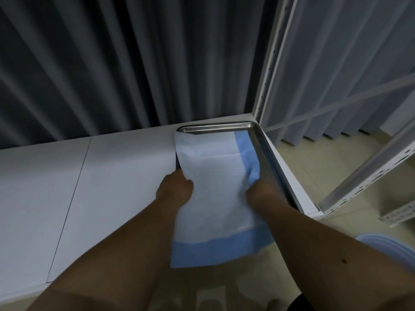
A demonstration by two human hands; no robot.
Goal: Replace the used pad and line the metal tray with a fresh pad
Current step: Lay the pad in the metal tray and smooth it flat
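At the centre of the head view, toward the right, you have a white pad (215, 176) with blue borders lying over the metal tray (258, 131), which sits on the white tabletop (89, 176) in the corner by the shelving upright (269, 63). Your left hand (176, 187) grips the pad's left edge, fingers curled over it near the tray's left rim. Your right hand (254, 189) pinches the bunched blue border on the right side; its fingertips are hidden in the folds, so exactly how they close is not visible.

The pad's long axis runs from the top of the frame toward the bottom, in line with the tray's long side. Its far end lies inside the tray, short of the far rim, where bare metal shows. Its near end, with the wide blue band, hangs past the tabletop's front edge toward you, well out of the tray.

Whether this is the used pad coming out or the fresh one going in cannot be told from the view; no second pad is clearly visible, though a pale blue object (381, 245) sits at the lower right edge. Either way the tray is not yet properly lined: the pad is crumpled on the right, lifted at the left, and overhangs. You are judged to be around mid-task.
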